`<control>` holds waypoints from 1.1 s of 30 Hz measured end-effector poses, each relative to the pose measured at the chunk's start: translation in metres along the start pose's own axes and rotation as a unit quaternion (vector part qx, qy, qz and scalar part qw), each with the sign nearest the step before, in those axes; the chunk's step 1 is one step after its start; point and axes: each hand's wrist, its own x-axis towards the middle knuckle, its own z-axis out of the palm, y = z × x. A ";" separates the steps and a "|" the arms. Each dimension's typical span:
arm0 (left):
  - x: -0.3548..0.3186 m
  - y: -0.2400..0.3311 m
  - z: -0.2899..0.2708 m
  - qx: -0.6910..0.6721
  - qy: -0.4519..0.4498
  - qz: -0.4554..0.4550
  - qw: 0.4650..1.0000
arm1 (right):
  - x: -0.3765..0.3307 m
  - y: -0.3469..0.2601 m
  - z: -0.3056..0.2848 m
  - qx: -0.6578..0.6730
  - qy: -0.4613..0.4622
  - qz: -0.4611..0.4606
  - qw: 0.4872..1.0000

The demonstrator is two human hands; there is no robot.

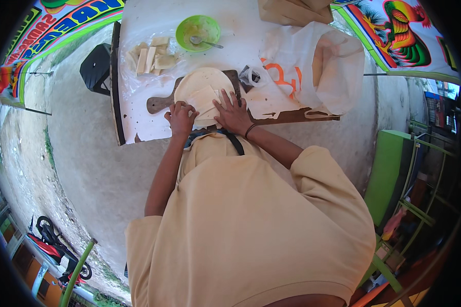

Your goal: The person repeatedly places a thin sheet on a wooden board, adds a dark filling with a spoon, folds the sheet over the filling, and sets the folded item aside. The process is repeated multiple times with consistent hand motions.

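A dark wooden paddle board (156, 105) lies near the table's front edge, its handle toward the left. On it rests a stack of thin, round, pale wrappers (202, 78). A paler rectangular piece, possibly a folded wrapper (203, 98), lies over the lower half of the stack. At the stack's left edge my left hand (182, 119) has its fingers curled, the fingertips closed on the wrapper's edge. My right hand (234, 115) lies over the right side with its fingers spread, touching the wrapper and holding nothing.
Several pale rolls or sticks (147, 57) sit on clear plastic at the left. Beyond the board stands a green bowl (210, 28) with a spoon (205, 42). To the right are a small dark packet (247, 77) and a white plastic bag (312, 66). A dark stool (95, 69) stands left of the table.
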 end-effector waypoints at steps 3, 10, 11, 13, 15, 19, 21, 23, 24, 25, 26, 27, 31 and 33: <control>0.006 0.001 -0.001 -0.019 -0.007 -0.013 1.000 | 0.000 -0.001 -0.002 0.002 0.010 0.019 1.000; 0.013 0.012 0.010 -0.077 -0.063 0.074 0.992 | 0.061 0.018 -0.017 0.394 0.192 0.207 0.875; 0.019 0.009 0.015 -0.093 -0.084 0.086 0.988 | 0.081 0.014 -0.042 0.465 0.188 0.275 0.820; 0.021 0.011 0.020 -0.087 -0.095 0.127 0.983 | 0.106 0.014 -0.060 0.484 0.240 0.316 0.780; 0.020 0.015 0.022 -0.088 -0.101 0.144 0.980 | 0.123 0.015 -0.063 0.384 0.351 0.262 0.813; 0.010 0.015 0.018 -0.073 -0.042 0.171 0.982 | 0.090 0.017 -0.050 0.246 0.189 -0.037 0.950; 0.008 0.015 0.017 -0.045 -0.015 0.189 0.981 | 0.057 0.026 -0.029 0.165 0.059 -0.180 0.968; 0.009 0.016 0.022 -0.039 -0.011 0.195 0.980 | 0.028 0.030 -0.007 0.093 0.061 -0.174 0.978; 0.006 0.015 0.024 -0.035 -0.012 0.196 0.980 | 0.018 0.030 0.003 0.060 0.061 -0.171 0.982; 0.005 0.014 0.025 -0.015 -0.022 0.185 0.982 | 0.015 0.030 0.009 0.025 0.064 -0.179 0.982; 0.004 0.014 0.027 0.006 -0.034 0.175 0.984 | 0.012 0.032 0.016 -0.009 0.067 -0.185 0.980; 0.003 0.014 0.026 0.027 -0.048 0.169 0.984 | 0.009 0.029 0.016 -0.043 0.071 -0.187 0.979; 0.003 0.017 0.022 0.049 -0.028 0.167 0.984 | 0.011 0.026 0.005 -0.037 0.055 -0.163 0.984; -0.002 0.017 0.027 0.054 -0.028 0.164 0.985 | 0.012 0.030 -0.006 0.023 0.041 -0.168 0.985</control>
